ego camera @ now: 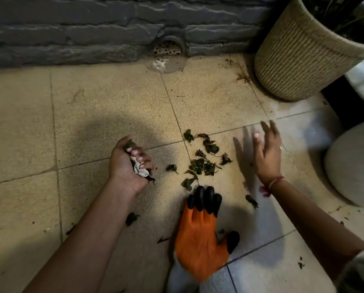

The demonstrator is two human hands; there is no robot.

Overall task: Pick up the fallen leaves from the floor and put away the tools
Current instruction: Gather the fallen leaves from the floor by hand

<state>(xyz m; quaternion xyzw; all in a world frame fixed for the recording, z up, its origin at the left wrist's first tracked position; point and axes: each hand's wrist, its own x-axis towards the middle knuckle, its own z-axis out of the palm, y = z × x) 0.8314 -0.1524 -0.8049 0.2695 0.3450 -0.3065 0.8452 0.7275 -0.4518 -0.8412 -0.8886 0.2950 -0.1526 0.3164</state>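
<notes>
Left hand point(128, 163) as the bin, right one sweeping
Left fist is clamped on leaves and paper; right hand point(266, 153) is spread flat, probably to rake the pile point(204, 159) in, glove point(200, 235) lying nearby

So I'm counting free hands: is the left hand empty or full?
Full. The left hand is fisted around dark green leaves and crumpled white paper.

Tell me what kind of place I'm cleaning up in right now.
Probably a balcony or patio. A drain grate sits at the foot of the dark stone wall, a rope-wrapped planter stands on the tiled floor, and fallen leaves lie near an orange gardening glove.
</notes>
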